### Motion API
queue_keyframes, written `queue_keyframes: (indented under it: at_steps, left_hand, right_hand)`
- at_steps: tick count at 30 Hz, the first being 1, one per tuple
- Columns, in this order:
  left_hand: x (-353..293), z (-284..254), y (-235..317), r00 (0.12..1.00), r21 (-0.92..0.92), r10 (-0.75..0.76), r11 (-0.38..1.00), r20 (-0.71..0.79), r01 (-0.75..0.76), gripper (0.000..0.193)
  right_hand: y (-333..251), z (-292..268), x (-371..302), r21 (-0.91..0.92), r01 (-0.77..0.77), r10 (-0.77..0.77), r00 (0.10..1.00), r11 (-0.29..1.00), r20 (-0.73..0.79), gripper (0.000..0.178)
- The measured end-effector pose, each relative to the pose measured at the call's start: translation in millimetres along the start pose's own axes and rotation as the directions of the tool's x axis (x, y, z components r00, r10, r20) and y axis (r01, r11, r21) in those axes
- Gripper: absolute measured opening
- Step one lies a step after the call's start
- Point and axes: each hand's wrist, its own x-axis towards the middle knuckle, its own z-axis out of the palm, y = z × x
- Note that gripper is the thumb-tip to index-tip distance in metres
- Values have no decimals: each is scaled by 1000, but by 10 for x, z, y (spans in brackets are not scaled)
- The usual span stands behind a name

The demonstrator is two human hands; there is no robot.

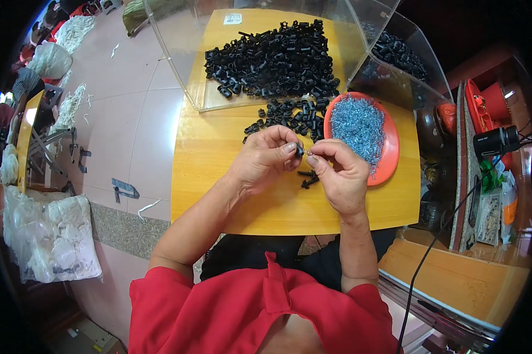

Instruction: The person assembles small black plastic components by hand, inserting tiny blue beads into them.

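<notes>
My left hand pinches a small black plastic part between thumb and fingertips. Close against it, my right hand has thumb and forefinger closed on a tiny shiny piece, too small to name. Both hands are over the near half of the yellow table. Just beneath them lie a few thin black pieces. Beyond the hands spreads a loose group of black plastic parts. To the right of my right hand, a red plate holds a heap of tiny bluish-silver metal pieces.
A clear plastic bin at the table's far side holds a large heap of black parts. Another clear bin stands at the right. A black cable runs down the right side. A bag of white bundles rests at the left.
</notes>
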Motion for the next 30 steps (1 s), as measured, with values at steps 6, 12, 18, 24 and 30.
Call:
queue_keyframes:
  at_steps: [6, 12, 18, 24, 30]
  left_hand:
    - [-11, -17, 21, 998, -72, -37, 997, 52, 41, 17]
    - [-15, 34, -31, 1000, -24, 3, 1000, -19, -4, 16]
    - [-31, -7, 14, 992, 109, -114, 988, 53, 108, 16]
    - [-1, -53, 221, 990, -191, 95, 975, -101, -113, 12]
    - [7, -116, 352, 977, -222, 162, 956, -141, -190, 15]
  right_hand:
    - [-11, 18, 22, -43, 41, -42, 999, 998, -22, 12]
    - [-16, 23, 13, -58, -4, 3, 1000, 998, -10, 11]
    - [30, -25, 2, 7, -178, 178, 982, 984, 69, 14]
    - [99, -59, 27, -121, -135, 137, 991, 983, 6, 15]
    - [171, 142, 1, -592, 326, -151, 933, 738, 326, 7]
